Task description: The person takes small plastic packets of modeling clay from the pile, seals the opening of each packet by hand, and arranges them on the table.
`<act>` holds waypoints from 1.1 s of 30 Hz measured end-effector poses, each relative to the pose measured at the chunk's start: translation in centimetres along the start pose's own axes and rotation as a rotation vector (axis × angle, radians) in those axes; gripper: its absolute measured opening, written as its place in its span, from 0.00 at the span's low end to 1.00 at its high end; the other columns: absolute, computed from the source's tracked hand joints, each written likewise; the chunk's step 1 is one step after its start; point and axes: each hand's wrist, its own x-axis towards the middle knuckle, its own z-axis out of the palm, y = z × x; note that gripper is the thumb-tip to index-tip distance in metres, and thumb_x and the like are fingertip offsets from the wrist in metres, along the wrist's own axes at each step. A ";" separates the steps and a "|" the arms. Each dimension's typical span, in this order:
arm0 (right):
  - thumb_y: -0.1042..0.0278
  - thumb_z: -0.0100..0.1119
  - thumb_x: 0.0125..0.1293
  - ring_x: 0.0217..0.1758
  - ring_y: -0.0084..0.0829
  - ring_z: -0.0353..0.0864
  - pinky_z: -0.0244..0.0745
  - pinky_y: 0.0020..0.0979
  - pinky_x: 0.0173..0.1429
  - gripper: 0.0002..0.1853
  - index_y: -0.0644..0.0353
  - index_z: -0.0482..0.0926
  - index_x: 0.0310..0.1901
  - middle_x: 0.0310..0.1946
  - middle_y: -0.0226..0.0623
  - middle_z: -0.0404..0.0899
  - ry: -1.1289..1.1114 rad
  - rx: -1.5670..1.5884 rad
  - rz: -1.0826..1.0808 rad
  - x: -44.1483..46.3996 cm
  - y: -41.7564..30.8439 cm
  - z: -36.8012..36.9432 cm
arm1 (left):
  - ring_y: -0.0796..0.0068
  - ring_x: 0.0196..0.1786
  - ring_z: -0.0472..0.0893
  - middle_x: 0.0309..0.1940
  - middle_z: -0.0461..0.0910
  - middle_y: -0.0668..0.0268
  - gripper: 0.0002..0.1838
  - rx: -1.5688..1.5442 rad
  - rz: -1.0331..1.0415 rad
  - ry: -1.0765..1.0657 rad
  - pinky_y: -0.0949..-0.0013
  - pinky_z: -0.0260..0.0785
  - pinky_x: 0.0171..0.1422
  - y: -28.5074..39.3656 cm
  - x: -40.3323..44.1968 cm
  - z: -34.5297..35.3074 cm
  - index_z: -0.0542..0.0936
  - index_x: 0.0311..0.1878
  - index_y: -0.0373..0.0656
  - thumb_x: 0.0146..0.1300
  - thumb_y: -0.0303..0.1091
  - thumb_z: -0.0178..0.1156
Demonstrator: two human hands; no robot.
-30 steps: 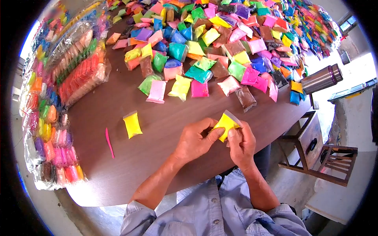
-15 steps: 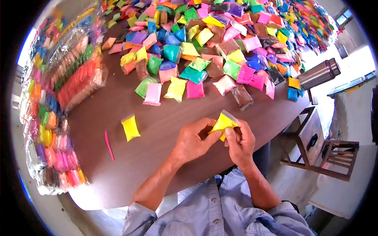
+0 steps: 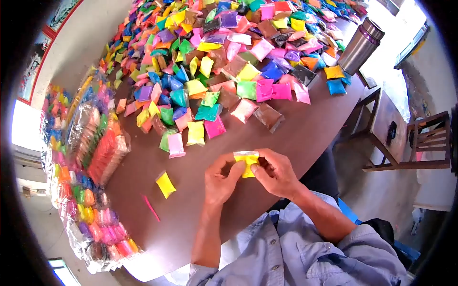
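Both hands hold a small yellow packet [image 3: 248, 170] above the near part of the table, its whitish clear strip of plastic facing away from me. My left hand [image 3: 221, 180] pinches the left side, thumb on top. On the right side, my right hand [image 3: 275, 175] presses its thumb on the packet's face, with the other fingers curled behind and partly hidden. A second yellow packet [image 3: 165, 185] lies flat on the table to the left of my left hand. Close to it is a thin pink strip [image 3: 151, 208].
A large heap of coloured packets [image 3: 229, 52] covers the far side of the brown table [image 3: 200, 248]. Along the left edge are clear bags of bundled packets [image 3: 107, 152]. A steel flask [image 3: 361, 46] stands at the right edge, with a wooden chair [image 3: 429, 138] beyond.
The view has turned and shifted. The yellow packet between my hands has gone from tilted to nearly level, its clear strip now facing away. My hands stay on it.
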 end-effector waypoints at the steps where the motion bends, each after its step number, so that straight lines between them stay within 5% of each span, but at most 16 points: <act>1: 0.74 0.62 0.72 0.32 0.14 0.77 0.72 0.19 0.34 0.13 0.66 0.77 0.55 0.39 0.32 0.80 0.002 0.012 -0.005 0.0 0.0 0.1 | 0.82 0.42 0.82 0.39 0.85 0.68 0.09 0.017 0.012 0.018 0.75 0.76 0.49 -0.2 -0.1 -0.1 0.84 0.50 0.34 0.69 0.25 0.65; 11: 0.74 0.64 0.67 0.27 0.19 0.76 0.72 0.23 0.31 0.09 0.66 0.80 0.47 0.33 0.34 0.80 0.031 0.008 -0.133 0.0 0.3 -0.3 | 0.86 0.34 0.77 0.34 0.83 0.72 0.09 -0.052 0.068 0.278 0.78 0.69 0.39 -0.7 -2.2 1.6 0.86 0.48 0.36 0.67 0.27 0.68; 16: 0.75 0.65 0.64 0.26 0.24 0.77 0.72 0.25 0.31 0.10 0.64 0.81 0.47 0.31 0.34 0.78 -0.005 -0.025 -0.202 0.1 0.2 -0.7 | 0.85 0.36 0.77 0.34 0.83 0.73 0.10 0.071 -0.022 0.209 0.78 0.70 0.42 0.0 -2.7 1.0 0.85 0.48 0.36 0.67 0.31 0.69; 18: 0.69 0.64 0.64 0.32 0.39 0.84 0.79 0.34 0.35 0.11 0.61 0.82 0.47 0.35 0.40 0.83 -0.049 -0.039 -0.113 0.0 -0.1 -0.8 | 0.84 0.39 0.78 0.36 0.83 0.72 0.12 0.171 -0.069 0.187 0.76 0.71 0.47 0.2 -3.1 1.1 0.85 0.48 0.36 0.68 0.34 0.69; 20: 0.69 0.64 0.64 0.32 0.40 0.84 0.79 0.35 0.35 0.11 0.61 0.82 0.46 0.35 0.40 0.83 -0.033 -0.013 -0.118 0.0 -0.1 -0.6 | 0.88 0.33 0.76 0.32 0.82 0.74 0.09 0.149 -0.027 0.242 0.79 0.67 0.38 -0.2 -3.2 1.1 0.86 0.47 0.37 0.67 0.31 0.69; 24: 0.68 0.64 0.63 0.34 0.42 0.84 0.79 0.38 0.37 0.11 0.61 0.82 0.45 0.34 0.41 0.82 -0.011 -0.031 -0.148 0.1 0.0 -0.6 | 0.88 0.34 0.75 0.32 0.82 0.75 0.09 0.133 0.034 0.275 0.79 0.67 0.38 0.1 -3.4 1.7 0.86 0.46 0.37 0.67 0.32 0.69; 33: 0.70 0.67 0.60 0.30 0.40 0.82 0.77 0.36 0.34 0.09 0.61 0.83 0.42 0.32 0.39 0.81 0.019 -0.090 -0.277 0.1 0.9 -0.4 | 0.82 0.42 0.80 0.39 0.86 0.68 0.14 0.213 -0.033 0.256 0.74 0.73 0.49 0.3 -3.4 2.1 0.85 0.51 0.34 0.68 0.35 0.69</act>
